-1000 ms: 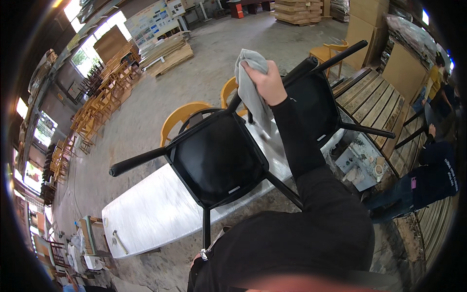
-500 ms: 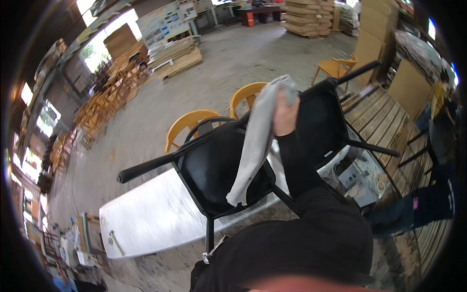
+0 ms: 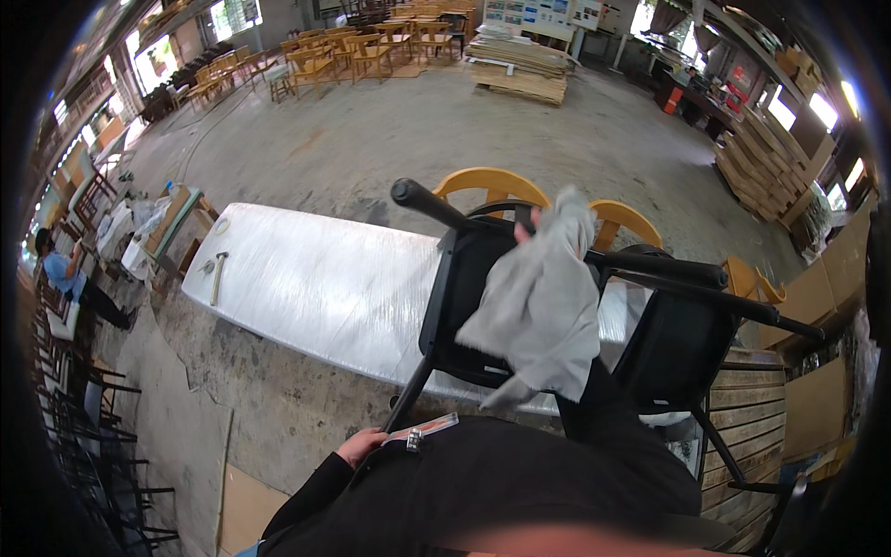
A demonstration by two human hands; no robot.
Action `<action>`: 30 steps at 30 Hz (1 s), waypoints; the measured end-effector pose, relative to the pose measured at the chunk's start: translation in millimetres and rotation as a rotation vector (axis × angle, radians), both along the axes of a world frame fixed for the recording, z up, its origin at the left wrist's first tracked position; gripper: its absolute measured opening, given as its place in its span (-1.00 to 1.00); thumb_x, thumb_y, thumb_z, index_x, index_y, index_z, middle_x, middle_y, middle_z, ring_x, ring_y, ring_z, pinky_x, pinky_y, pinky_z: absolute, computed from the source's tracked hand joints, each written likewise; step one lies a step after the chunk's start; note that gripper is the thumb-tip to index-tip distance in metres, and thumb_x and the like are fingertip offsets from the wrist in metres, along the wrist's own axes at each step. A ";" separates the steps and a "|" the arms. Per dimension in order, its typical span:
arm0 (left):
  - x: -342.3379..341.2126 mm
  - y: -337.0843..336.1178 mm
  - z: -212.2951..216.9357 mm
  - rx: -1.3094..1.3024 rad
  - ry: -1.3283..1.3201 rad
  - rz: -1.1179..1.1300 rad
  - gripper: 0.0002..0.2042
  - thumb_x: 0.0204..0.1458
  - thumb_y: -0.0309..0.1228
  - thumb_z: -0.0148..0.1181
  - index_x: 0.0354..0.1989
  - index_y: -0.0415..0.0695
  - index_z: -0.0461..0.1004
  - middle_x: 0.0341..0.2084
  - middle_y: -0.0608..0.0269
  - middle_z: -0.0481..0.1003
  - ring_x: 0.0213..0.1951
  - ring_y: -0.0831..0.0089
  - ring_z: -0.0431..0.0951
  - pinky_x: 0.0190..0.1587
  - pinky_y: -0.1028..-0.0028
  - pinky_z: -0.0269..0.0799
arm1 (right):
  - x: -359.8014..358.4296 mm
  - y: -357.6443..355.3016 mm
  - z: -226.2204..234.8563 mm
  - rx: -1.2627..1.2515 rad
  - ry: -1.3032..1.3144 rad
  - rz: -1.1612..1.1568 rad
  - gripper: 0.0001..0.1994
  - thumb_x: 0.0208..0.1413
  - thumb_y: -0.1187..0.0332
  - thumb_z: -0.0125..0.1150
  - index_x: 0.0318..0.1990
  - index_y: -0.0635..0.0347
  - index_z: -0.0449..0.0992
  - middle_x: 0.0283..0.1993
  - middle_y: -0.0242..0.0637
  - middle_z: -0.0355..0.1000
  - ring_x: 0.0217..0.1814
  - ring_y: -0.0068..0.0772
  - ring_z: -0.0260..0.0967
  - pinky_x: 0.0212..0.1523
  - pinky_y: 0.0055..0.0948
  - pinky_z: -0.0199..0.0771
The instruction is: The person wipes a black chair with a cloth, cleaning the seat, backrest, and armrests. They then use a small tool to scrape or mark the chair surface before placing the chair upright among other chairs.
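My right hand [image 3: 527, 226] grips a grey cloth [image 3: 538, 297], which hangs loose and blurred in front of a black chair [image 3: 469, 302]. The cloth covers most of that hand. This chair is tipped over on a long wrapped board [image 3: 325, 278], with its legs sticking out. Low in the view, my left hand [image 3: 360, 447] is closed at the end of the chair's near leg [image 3: 413, 395]; its fingertips are partly hidden. A second black chair [image 3: 682, 343] lies tipped to the right. A strip with orange marks [image 3: 427, 428] shows by my jacket's metal clip.
A hammer [image 3: 218, 278] lies on the board's left end. Two wooden chair backs [image 3: 492, 181] stand just beyond. On the right is a slatted wooden platform [image 3: 742, 408]. Stacked sheets [image 3: 520, 65] and rows of wooden chairs [image 3: 367, 54] stand far off. A person [image 3: 70, 278] is at the left.
My view has swung left, shifting the chairs and board rightward. The cloth has spread from a narrow hanging strip into a wide flap. My left hand has come into view by the chair leg.
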State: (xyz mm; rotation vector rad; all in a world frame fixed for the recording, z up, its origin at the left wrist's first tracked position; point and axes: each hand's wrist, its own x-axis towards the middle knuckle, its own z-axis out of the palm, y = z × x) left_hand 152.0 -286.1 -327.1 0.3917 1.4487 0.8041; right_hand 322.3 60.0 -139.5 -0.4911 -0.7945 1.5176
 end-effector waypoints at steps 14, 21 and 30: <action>-8.0 -8.0 -28.1 0.041 -0.201 0.101 -0.68 0.12 -0.30 0.14 -0.05 -0.28 0.50 -0.28 0.29 0.54 -0.25 0.58 0.52 -0.21 0.56 0.44 | -131.1 11.6 119.3 0.506 -0.589 0.889 -0.78 0.16 0.28 0.29 -0.22 0.29 0.56 -0.31 -0.44 0.51 -0.30 -0.66 0.41 -0.28 -0.55 0.41; -4.9 -5.0 -30.8 0.045 -0.075 0.029 -0.71 0.15 -0.32 0.12 -0.05 -0.25 0.50 -0.27 0.28 0.55 -0.26 0.55 0.54 -0.19 0.53 0.47 | -98.3 -14.4 49.1 0.739 -0.491 0.210 -0.74 0.23 0.33 0.17 -0.02 0.32 0.48 -0.14 -0.28 0.50 -0.14 -0.49 0.43 -0.08 -0.47 0.42; -6.9 -2.3 -22.0 0.028 -0.068 -0.026 -0.70 0.18 -0.31 0.09 0.01 -0.21 0.47 -0.22 0.30 0.55 -0.21 0.58 0.54 -0.15 0.56 0.46 | -118.1 12.9 106.7 0.916 -0.809 0.585 -0.76 0.12 0.25 0.24 -0.24 0.29 0.53 -0.40 -0.31 0.48 -0.34 -0.58 0.39 -0.29 -0.47 0.38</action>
